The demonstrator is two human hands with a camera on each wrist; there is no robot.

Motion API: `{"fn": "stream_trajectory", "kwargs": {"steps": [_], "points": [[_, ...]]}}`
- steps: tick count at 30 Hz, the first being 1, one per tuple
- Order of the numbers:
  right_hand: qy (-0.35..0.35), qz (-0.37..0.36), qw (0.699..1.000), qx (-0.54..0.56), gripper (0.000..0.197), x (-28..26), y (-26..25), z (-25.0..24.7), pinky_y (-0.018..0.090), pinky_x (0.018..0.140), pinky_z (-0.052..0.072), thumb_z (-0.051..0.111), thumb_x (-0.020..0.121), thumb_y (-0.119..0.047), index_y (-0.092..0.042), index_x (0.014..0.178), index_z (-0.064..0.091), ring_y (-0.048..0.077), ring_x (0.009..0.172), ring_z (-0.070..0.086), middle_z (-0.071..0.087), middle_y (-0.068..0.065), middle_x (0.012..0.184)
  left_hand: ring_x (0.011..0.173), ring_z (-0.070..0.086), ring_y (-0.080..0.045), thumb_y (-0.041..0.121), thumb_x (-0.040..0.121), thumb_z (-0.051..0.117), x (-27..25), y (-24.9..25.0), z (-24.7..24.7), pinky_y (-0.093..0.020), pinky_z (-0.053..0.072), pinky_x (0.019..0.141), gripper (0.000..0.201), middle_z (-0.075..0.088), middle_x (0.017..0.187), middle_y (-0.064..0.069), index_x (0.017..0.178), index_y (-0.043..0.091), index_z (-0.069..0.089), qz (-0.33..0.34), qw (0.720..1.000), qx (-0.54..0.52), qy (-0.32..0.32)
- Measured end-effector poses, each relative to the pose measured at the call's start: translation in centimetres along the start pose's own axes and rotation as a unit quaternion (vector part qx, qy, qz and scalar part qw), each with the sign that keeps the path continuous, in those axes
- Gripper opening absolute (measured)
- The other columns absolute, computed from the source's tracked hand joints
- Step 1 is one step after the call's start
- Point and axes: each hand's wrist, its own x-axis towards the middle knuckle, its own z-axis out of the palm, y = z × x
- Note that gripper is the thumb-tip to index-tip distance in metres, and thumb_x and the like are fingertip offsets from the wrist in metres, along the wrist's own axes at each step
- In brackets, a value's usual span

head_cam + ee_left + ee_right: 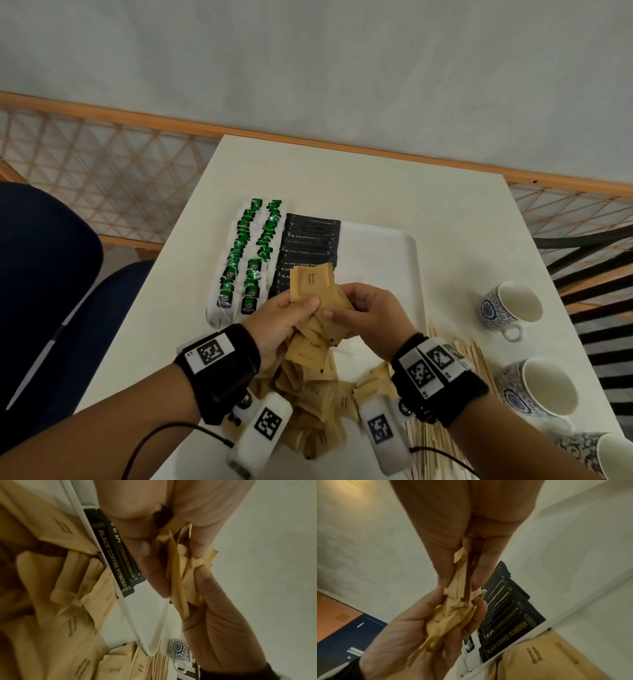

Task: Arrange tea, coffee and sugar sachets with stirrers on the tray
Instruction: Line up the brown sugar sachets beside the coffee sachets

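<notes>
Above the white tray, a bunch of brown sugar sachets is gripped by the left hand and right hand; squaring the edges first should help neat placement beside the coffee sachets.

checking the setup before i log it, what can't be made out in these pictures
- Head view: the near end of the white tray is hidden by both hands and the brown sugar sachets they hold.
- Head view: the wooden stirrers are partly covered by the right wristband.
- Head view: the nearest cup is cut off by the frame's edge.
- Left wrist view: print on the loose sachets is blurred.
- Right wrist view: only a sliver of a green tea sachet shows.
</notes>
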Motion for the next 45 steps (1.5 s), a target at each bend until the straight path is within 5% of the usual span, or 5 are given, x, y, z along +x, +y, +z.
{"fn": "stream_trajectory", "kwargs": {"steps": [7, 18, 23, 39, 45], "points": [[-0.034, 0.001, 0.999, 0.001, 0.015, 0.5, -0.5, -0.6, 0.024, 0.06, 0.056, 0.056, 0.093, -0.015, -0.019, 0.099, 0.069, 0.01, 0.072, 0.069, 0.072, -0.005, 0.08, 0.088, 0.069, -0.023, 0.014, 0.095, 0.053, 0.5, 0.8, -0.2, -0.04, 0.058, 0.075, 0.019, 0.073, 0.098, -0.009, 0.11, 0.018, 0.063, 0.043, 0.996, 0.076, 0.026], [0.008, -0.016, 1.0, -0.01, 0.018, 2.1, 0.4, -0.8, 0.042, 0.076, 0.059, 0.063, 0.089, -0.028, -0.028, 0.107, 0.067, 0.027, 0.088, 0.069, 0.071, 0.01, 0.096, 0.094, 0.069, -0.021, 0.024, 0.098, 0.049, 1.7, 1.1, -0.1, -0.04, 0.056, 0.086, 0.016, 0.072, 0.1, -0.003, 0.103, 0.031, 0.063, 0.058, 0.982, 0.173, 0.039], [0.032, -0.003, 0.998, 0.058, 0.018, 3.1, -0.5, -1.1, 0.029, 0.065, 0.057, 0.066, 0.087, -0.013, -0.003, 0.101, 0.067, 0.019, 0.078, 0.068, 0.07, 0.01, 0.088, 0.088, 0.069, -0.013, 0.025, 0.098, 0.048, 1.7, 1.0, 0.4, -0.025, 0.055, 0.075, 0.016, 0.072, 0.099, 0.002, 0.106, 0.028, 0.062, 0.04, 0.974, 0.223, -0.016], [0.094, 0.109, 0.988, -0.059, 0.019, 8.8, 2.3, -7.0, 0.03, 0.064, 0.055, 0.052, 0.089, -0.001, -0.014, 0.097, 0.065, 0.021, 0.091, 0.064, 0.065, 0.006, 0.105, 0.075, 0.061, -0.02, 0.017, 0.099, 0.046, 3.3, 3.4, -2.3, -0.032, 0.054, 0.069, 0.018, 0.064, 0.083, -0.009, 0.093, 0.01, 0.062, 0.001, 0.994, 0.094, 0.057], [0.136, 0.093, 0.975, -0.146, 0.038, 11.3, 2.5, -8.3, 0.023, 0.052, 0.045, 0.074, 0.076, -0.009, -0.017, 0.108, 0.055, 0.018, 0.073, 0.059, 0.062, 0.003, 0.095, 0.075, 0.061, -0.021, 0.017, 0.099, 0.046, 4.7, 4.5, -2.8, -0.036, 0.053, 0.073, 0.019, 0.066, 0.08, -0.008, 0.091, 0.01, 0.062, 0.008, 0.995, 0.069, 0.069]]}}
